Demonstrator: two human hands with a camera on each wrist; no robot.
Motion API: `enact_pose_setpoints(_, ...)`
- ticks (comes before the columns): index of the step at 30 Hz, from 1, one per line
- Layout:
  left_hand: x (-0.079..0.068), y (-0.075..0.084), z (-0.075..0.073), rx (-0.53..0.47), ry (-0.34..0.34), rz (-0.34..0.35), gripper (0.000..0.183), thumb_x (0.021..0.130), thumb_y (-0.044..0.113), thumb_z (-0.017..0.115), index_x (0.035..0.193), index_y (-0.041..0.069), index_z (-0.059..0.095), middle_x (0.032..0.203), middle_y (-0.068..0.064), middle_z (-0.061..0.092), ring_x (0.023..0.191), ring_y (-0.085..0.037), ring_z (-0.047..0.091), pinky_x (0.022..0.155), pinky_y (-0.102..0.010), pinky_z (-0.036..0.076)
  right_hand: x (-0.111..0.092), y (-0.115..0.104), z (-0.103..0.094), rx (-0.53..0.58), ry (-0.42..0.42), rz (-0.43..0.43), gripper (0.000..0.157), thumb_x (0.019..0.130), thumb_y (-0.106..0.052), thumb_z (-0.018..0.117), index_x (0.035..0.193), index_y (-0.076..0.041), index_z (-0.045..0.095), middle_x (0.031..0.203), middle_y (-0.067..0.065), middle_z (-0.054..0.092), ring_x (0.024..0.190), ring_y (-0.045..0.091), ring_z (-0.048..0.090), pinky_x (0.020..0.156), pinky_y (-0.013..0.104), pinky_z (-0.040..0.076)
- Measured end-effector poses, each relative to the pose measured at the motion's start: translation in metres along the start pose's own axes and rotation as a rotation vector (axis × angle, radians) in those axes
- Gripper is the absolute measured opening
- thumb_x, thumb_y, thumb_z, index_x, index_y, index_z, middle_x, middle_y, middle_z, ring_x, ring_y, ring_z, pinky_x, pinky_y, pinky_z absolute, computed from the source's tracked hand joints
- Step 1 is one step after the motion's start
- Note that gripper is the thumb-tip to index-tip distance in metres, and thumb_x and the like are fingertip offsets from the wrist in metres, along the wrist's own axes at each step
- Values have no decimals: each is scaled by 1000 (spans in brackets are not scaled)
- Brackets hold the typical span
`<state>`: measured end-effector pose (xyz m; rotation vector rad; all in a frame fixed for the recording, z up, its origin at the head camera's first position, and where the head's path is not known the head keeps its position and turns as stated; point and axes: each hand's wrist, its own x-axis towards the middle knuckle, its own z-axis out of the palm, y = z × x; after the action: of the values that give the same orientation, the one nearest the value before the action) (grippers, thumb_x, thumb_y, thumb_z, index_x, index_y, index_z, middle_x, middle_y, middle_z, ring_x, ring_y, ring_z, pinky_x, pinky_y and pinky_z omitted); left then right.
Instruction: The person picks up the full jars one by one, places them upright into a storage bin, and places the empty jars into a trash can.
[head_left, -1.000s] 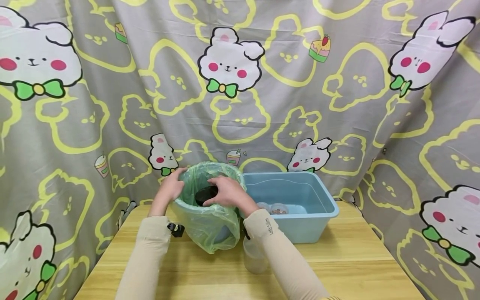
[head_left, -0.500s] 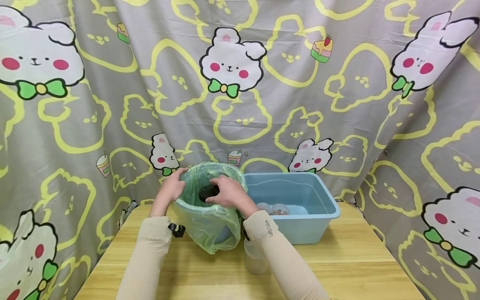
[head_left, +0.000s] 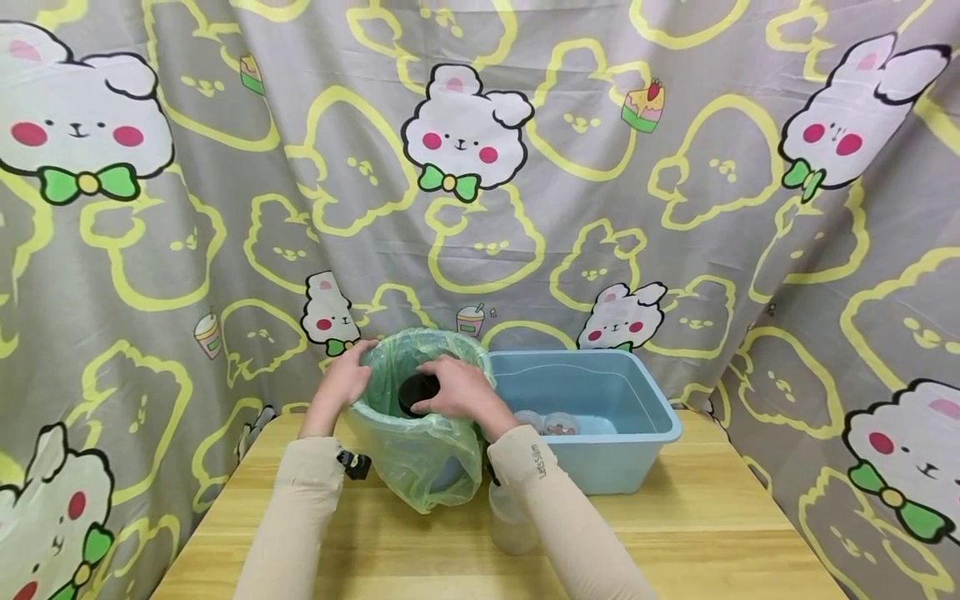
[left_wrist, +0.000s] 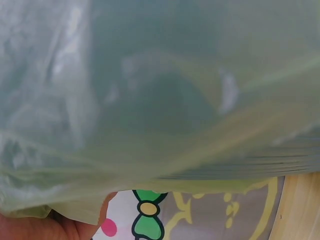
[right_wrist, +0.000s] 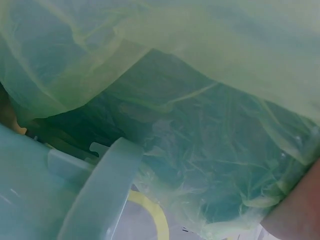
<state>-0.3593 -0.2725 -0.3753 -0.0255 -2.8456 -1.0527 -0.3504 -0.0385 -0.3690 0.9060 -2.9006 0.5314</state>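
A blue trash bin [head_left: 442,473], lined with a thin green plastic bag [head_left: 397,446] folded over its rim, stands on the table. My left hand [head_left: 347,379] grips the bin's left rim through the bag. In the left wrist view, the bag [left_wrist: 150,115] fills most of the picture, with fingers [left_wrist: 55,227] at the lower left. My right hand [head_left: 459,387] holds a dark, round, black thing [head_left: 416,393] inside the mouth of the bin; its exact kind does not show. The right wrist view shows the loose bag [right_wrist: 200,150] but not the black thing.
A light blue tub [head_left: 600,454] stands right beside the bin, with two clear round containers inside; one container [head_left: 560,425] has brownish bits in it. A clear jar [head_left: 513,525] stands in front, partly behind my right forearm. A patterned curtain [head_left: 570,192] hangs behind the table [head_left: 720,517].
The black thing has shifted slightly right and turned in my right hand, showing a rounder face. My left hand keeps its place on the rim.
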Motion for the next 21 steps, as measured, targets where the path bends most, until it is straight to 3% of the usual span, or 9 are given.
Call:
enact_pose_setpoints(7, 0, -2, 2, 12, 18, 19, 62, 98, 4, 34, 160, 12, 38, 160, -26, 39, 47, -13, 30, 50, -31, 38, -4, 0, 1, 40, 2, 9, 67, 88, -53, 78, 148, -30, 59, 149, 0, 56, 133, 24, 57, 107, 49, 48)
enact_pose_setpoints(21, 0, -3, 2, 8, 27, 36, 63, 97, 2, 34, 159, 9, 39, 161, -28, 38, 49, -14, 31, 54, -34, 39, -5, 1, 2, 50, 35, -4, 59, 90, -52, 76, 144, -31, 62, 134, -6, 66, 123, 17, 62, 103, 44, 51)
